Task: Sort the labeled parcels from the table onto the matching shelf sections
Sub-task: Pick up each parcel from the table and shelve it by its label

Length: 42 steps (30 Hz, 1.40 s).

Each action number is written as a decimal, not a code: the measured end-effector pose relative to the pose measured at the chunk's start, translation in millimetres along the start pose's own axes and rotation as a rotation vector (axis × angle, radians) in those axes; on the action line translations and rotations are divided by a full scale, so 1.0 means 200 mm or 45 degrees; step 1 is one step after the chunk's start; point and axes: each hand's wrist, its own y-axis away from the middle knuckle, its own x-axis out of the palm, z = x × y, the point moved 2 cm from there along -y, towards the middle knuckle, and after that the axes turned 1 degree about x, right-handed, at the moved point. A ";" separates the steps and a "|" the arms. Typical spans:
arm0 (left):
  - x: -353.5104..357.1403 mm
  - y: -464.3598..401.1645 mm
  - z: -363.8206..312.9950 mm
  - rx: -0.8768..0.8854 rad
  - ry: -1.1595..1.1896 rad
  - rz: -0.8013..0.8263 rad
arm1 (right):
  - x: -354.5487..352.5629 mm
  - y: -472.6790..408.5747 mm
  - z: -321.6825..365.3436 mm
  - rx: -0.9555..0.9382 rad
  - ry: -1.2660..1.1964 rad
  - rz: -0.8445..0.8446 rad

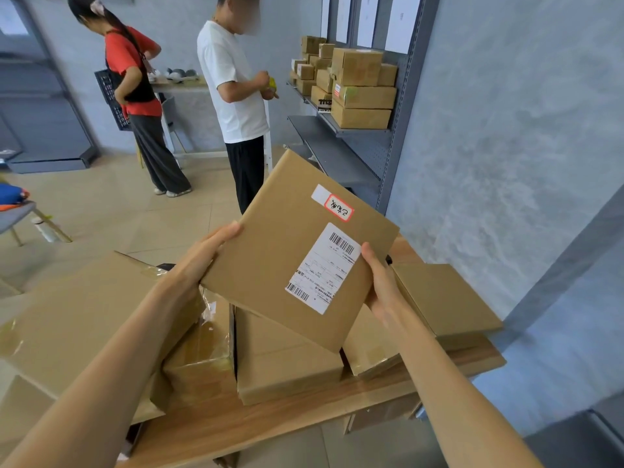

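Note:
A flat brown cardboard parcel (280, 251) is held tilted above the table, with a white barcode label and a small red-bordered handwritten sticker facing me. My left hand (206, 255) grips its left edge, thumb on top. My right hand (381, 282) grips its right edge beside the barcode label. Below it, several more brown parcels (287, 369) lie on the wooden table (236, 423). The grey metal shelf (337, 153) stands ahead at the right, its upper level stacked with several cardboard boxes (361, 86).
A person in a white shirt (236, 89) stands between the table and the shelf. A person in a red top (138, 92) stands farther left by a small table. White paper signs (401, 21) hang above the shelf. A wall runs along the right.

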 end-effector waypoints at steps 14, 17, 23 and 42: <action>0.23 0.00 0.12 0.128 0.457 -0.286 | 0.19 0.08 -0.03 0.068 -0.174 0.042; 0.13 -0.01 0.08 0.150 0.382 -0.304 | 0.09 0.07 -0.01 0.064 -0.012 -0.090; -0.04 -0.05 -0.07 0.175 -0.024 -0.169 | 0.00 0.06 0.20 -0.319 0.514 -0.161; 0.00 -0.09 -0.24 0.343 -0.676 0.068 | 0.15 0.12 0.34 -0.330 0.869 0.256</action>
